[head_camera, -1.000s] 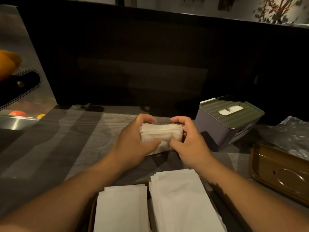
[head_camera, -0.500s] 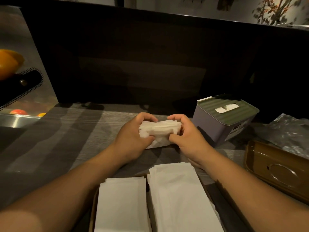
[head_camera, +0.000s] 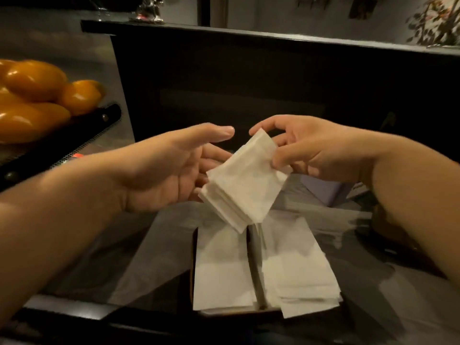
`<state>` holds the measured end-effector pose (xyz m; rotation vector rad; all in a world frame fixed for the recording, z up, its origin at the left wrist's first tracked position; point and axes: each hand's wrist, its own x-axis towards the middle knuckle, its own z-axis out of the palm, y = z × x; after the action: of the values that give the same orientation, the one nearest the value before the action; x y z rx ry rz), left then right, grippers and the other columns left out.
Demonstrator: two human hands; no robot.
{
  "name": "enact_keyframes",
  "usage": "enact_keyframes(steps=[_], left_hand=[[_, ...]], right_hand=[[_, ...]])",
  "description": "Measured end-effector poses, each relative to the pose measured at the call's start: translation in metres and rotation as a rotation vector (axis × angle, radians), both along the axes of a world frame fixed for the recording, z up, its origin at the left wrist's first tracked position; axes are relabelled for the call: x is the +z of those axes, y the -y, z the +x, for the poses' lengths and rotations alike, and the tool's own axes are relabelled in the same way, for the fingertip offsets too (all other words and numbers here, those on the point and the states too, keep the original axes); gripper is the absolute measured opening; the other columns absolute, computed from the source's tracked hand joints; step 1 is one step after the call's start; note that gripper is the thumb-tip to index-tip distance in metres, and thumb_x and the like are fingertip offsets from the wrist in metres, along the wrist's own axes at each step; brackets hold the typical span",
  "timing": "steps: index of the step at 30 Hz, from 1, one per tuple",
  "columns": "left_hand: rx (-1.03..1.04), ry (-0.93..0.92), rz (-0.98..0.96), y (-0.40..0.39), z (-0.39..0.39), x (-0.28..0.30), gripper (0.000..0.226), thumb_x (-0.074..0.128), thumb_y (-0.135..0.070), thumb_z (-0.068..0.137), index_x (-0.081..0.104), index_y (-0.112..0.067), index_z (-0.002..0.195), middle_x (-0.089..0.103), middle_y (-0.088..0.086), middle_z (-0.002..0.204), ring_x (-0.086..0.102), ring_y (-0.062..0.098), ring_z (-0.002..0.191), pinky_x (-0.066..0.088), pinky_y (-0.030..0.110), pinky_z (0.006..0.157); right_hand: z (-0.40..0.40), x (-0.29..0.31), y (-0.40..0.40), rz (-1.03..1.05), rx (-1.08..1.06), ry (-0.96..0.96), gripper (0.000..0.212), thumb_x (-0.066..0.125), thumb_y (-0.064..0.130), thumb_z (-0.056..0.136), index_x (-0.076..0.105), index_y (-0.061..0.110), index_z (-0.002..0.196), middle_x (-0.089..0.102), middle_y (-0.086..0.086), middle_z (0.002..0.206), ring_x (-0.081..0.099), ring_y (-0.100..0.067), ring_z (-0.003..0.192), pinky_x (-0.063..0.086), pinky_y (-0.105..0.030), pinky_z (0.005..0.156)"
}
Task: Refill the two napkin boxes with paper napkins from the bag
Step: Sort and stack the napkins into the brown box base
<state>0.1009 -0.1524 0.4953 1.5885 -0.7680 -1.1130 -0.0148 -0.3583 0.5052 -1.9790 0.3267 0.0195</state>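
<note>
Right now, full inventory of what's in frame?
held napkin stack: 1, white, tilted in the air above the open box
open napkin box: 1, brown, near centre of the counter
napkin stacks in box: 2, white, side by side, the right one overhanging the rim
grey box: 1, mostly hidden behind the right hand
oranges: several, orange, on the black tray at far left
counter: 1, grey
left hand: open, palm up beside the stack
right hand: pinches the stack's top edge

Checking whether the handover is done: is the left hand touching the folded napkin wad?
Cannot tell. In the head view the right hand pinches the napkin wad; the open left hand lies behind its edge, hiding any contact.
</note>
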Motion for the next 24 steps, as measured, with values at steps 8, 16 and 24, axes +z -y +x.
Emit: enact_keyframes(steps=[8, 16, 24], left_hand=[[0.134, -0.128, 0.131, -0.038, -0.039, -0.033, 0.024, 0.058, -0.005, 0.092, 0.066, -0.004, 0.115, 0.075, 0.015, 0.102, 0.072, 0.028, 0.098, 0.052, 0.047, 0.096], [0.156, -0.151, 0.096, -0.045, -0.051, -0.049, 0.025, 0.056, 0.007, 0.088, 0.069, -0.002, 0.108, 0.074, 0.016, 0.103, 0.072, 0.026, 0.097, 0.054, 0.037, 0.088], [-0.081, 0.226, 0.238, -0.059, -0.038, -0.019, 0.030, 0.068, -0.011, 0.087, 0.066, -0.027, 0.113, 0.073, -0.005, 0.107, 0.072, 0.009, 0.094, 0.055, 0.036, 0.088]], right_hand=[[0.009, 0.000, -0.058, -0.467, 0.307, -0.234, 0.056, 0.076, 0.018, 0.088, 0.051, 0.042, 0.132, 0.066, 0.016, 0.120, 0.067, -0.009, 0.106, 0.057, -0.028, 0.091], [-0.022, -0.009, -0.102, -0.874, 0.469, -0.188, 0.040, 0.072, 0.043, 0.089, 0.053, 0.039, 0.125, 0.057, 0.018, 0.110, 0.056, -0.004, 0.101, 0.050, -0.025, 0.088], [-0.021, -0.034, -0.105, -0.993, 0.517, -0.223, 0.034, 0.069, 0.040, 0.093, 0.058, 0.028, 0.122, 0.057, 0.008, 0.103, 0.056, -0.011, 0.088, 0.050, -0.028, 0.073]])
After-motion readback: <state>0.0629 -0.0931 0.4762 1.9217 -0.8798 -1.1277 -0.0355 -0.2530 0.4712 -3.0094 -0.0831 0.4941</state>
